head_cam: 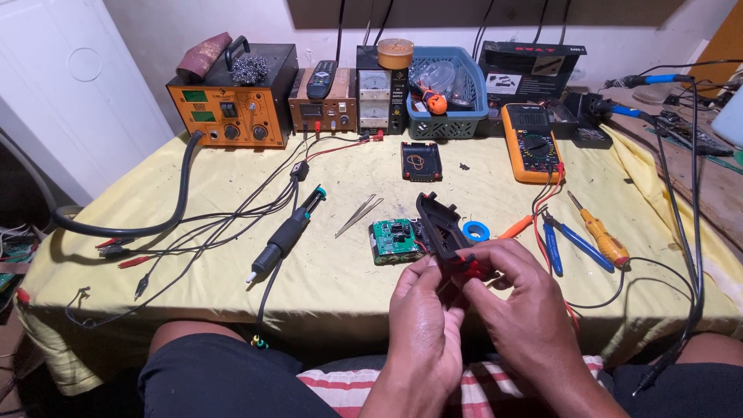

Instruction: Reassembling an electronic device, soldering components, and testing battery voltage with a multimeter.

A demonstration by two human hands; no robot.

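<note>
Both hands hold a black plastic housing [438, 224] with a red part at its lower end, raised above the table's front edge. My left hand [422, 310] pinches it from the left. My right hand [515, 298] grips it from the right, fingers curled over the red part. A green circuit board on a battery pack [395, 240] lies just behind, joined to the housing by thin wires. A second black housing half [421, 161] lies further back.
On the yellow cloth [340, 279] lie a soldering iron [288, 232], tweezers [357, 215], blue tape roll [476, 230], blue pliers [565, 241] and orange screwdriver [600, 231]. A multimeter [531, 142], orange soldering station [232, 101], power supply [381, 97] and basket [449, 97] line the back.
</note>
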